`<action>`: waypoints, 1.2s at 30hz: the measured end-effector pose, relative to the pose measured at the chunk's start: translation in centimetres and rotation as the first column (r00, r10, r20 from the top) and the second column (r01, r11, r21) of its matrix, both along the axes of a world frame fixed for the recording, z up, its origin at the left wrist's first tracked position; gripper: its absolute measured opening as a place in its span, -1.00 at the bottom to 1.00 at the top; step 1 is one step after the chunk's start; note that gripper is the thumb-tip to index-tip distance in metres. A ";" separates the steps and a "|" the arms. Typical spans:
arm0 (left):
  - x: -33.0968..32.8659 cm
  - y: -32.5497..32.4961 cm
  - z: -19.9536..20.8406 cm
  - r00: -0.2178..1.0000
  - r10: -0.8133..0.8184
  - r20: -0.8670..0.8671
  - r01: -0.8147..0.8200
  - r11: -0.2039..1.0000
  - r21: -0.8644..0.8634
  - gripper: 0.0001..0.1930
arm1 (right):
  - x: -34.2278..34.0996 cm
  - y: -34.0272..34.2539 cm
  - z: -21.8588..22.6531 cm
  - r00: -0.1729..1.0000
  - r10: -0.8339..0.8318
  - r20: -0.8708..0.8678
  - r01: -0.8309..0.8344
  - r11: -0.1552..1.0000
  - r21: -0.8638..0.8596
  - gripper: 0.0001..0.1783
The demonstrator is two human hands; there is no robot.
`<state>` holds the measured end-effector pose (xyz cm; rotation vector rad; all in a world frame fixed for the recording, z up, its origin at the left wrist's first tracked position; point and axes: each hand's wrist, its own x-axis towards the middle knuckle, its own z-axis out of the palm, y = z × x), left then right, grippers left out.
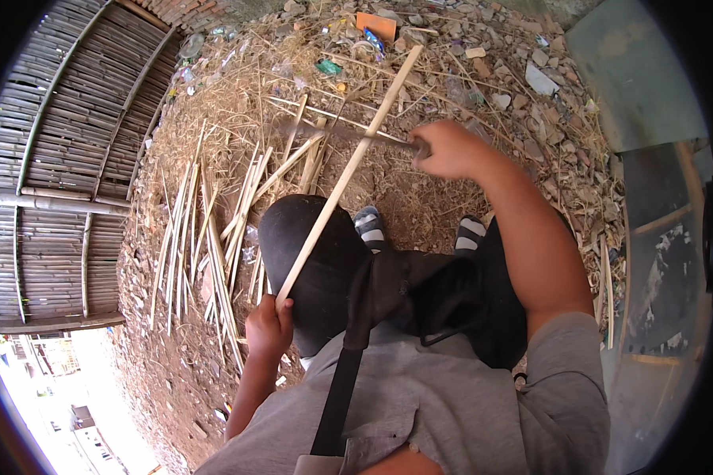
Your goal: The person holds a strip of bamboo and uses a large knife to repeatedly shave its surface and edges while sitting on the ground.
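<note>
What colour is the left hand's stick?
The stick is pale yellow, best seen in the head view.

Left hand (268,326) holding strip (349,176), right hand (450,150) gripping blade (334,134)

From your head, the one fisheye view looks steeply down, close over your shirt (451,388), to the ground (174,388) ahead.

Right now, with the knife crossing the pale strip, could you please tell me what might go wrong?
The knife in the right hand crosses the strip just beyond the left knee, so a slip could perhaps cut the knee. The left hand grips the strip bare, so splinters might prick it.
</note>
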<state>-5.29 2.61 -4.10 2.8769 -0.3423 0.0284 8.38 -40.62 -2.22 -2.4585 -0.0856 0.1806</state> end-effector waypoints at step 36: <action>-0.1 0.1 -0.2 1.000 -0.004 0.027 0.005 1.000 -0.020 -0.62 | -0.7 2.1 0.5 0.968 0.248 -0.040 -0.251 0.953 -0.168 -0.65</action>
